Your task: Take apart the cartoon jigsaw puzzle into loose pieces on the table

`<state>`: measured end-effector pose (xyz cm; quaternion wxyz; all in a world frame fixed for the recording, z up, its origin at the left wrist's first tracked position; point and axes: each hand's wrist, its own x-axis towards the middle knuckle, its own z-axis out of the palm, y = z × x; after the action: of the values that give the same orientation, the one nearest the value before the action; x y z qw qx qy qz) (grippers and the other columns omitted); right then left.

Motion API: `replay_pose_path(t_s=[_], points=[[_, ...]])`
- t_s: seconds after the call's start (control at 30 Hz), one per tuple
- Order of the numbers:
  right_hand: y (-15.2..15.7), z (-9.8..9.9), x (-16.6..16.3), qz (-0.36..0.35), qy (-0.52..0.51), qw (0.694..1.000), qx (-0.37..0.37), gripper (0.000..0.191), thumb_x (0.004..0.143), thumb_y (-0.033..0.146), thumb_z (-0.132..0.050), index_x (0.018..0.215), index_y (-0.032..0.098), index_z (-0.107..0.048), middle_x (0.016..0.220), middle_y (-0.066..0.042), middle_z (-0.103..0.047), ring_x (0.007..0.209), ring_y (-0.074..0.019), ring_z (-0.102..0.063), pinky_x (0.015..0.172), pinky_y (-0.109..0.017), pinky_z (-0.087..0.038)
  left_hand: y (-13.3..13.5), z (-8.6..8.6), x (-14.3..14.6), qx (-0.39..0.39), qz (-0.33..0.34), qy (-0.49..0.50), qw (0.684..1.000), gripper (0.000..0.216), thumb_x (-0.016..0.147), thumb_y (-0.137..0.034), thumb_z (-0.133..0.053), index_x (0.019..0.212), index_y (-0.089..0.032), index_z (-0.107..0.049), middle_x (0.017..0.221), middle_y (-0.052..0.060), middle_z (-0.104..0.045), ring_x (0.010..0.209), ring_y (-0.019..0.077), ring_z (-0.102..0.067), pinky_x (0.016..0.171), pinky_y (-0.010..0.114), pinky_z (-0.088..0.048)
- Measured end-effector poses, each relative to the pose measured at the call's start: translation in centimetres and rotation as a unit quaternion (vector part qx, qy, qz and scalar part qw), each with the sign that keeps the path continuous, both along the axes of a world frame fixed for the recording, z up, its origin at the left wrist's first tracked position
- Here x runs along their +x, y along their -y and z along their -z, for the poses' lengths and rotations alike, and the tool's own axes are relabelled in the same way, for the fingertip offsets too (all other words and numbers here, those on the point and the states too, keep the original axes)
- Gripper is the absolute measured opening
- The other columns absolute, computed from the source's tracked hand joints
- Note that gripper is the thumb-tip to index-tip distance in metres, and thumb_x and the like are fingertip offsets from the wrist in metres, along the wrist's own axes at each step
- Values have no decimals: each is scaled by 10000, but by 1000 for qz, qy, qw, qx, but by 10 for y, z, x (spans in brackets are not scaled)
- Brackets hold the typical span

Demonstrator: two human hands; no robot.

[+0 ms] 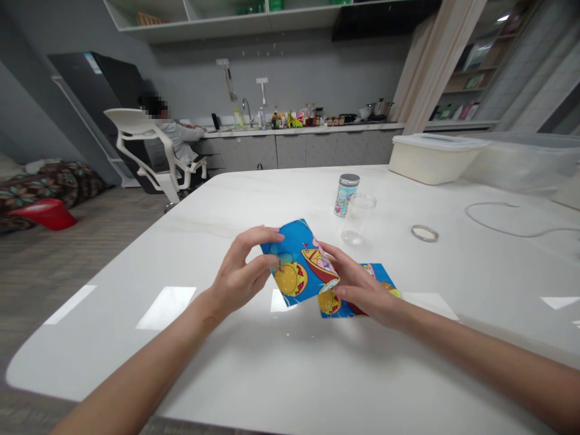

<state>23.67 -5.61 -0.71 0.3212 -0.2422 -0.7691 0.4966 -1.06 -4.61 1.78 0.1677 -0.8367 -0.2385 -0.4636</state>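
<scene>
Between my two hands, just above the table, is a blue printed card (296,235) with a burger and a boat on it, tilted toward me. My left hand (242,269) pinches its left edge, thumb in front. At its lower right edge, my right hand (357,284) grips it between thumb and fingers. A second blue card (342,309) with similar pictures lies on the table, partly hidden beneath my right hand. Beyond the hands stand a printed jar with a silver lid (342,196) and a clear open jar (357,223). A silver lid ring (425,233) lies to their right.
The white table (181,241) has a rounded left corner. At its back right are a cream lidded bin (426,160) and a clear bin (521,163). A grey cable (489,226) curls nearby. A person sits on a white chair (167,145) by the counter.
</scene>
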Motion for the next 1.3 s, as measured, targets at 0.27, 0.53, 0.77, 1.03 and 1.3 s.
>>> replay_pose_path(t_s=[0.27, 0.53, 0.77, 1.03, 1.3], points=[[3, 6, -7, 34, -122, 965, -229, 523, 932, 443, -429, 1399, 245, -302, 1359, -147, -559, 1213, -274, -585, 980, -482, -510, 0, 2, 10, -246, 75, 96, 962, 221, 874, -73, -476, 730, -204, -580, 1309, 58, -546, 1249, 217, -516, 979, 427, -527], [-6, 20, -13, 194, -200, 944, -178, 814, 703, 386, -760, 1371, 254, -316, 1371, -153, -528, 1272, -296, -526, 1038, -477, -478, -2, 1, 18, -600, 192, 276, 726, 343, 810, -339, -654, 1121, -223, -570, 1163, 102, -642, 1020, 256, -657, 809, 386, -572], [1, 26, -11, 169, -17, 985, 40, 710, 780, 340, -696, 1397, 233, -360, 1096, -96, -649, 949, -219, -665, 865, -423, -579, -12, -1, 12, -525, 105, 351, 769, 611, 685, -385, -793, 1169, -260, -440, 1066, 46, -655, 937, 189, -660, 773, 281, -549], [11, 26, -5, 133, 287, 905, 284, 520, 931, 307, -479, 1405, 95, -455, 1512, -196, -371, 1407, -332, -340, 1119, -551, -354, -25, -6, -9, -246, -4, 352, 903, 382, 862, -337, -625, 1202, -292, -457, 1049, 25, -629, 977, 178, -632, 859, 315, -529], [-2, 36, 0, 150, 330, 886, 291, 507, 977, 349, -397, 1441, 146, -424, 1531, -140, -353, 1425, -308, -310, 1146, -553, -312, -15, -3, -8, -36, -146, 39, 988, 385, 885, -77, -472, 1235, -230, -521, 980, 61, -628, 906, 191, -623, 796, 315, -525]])
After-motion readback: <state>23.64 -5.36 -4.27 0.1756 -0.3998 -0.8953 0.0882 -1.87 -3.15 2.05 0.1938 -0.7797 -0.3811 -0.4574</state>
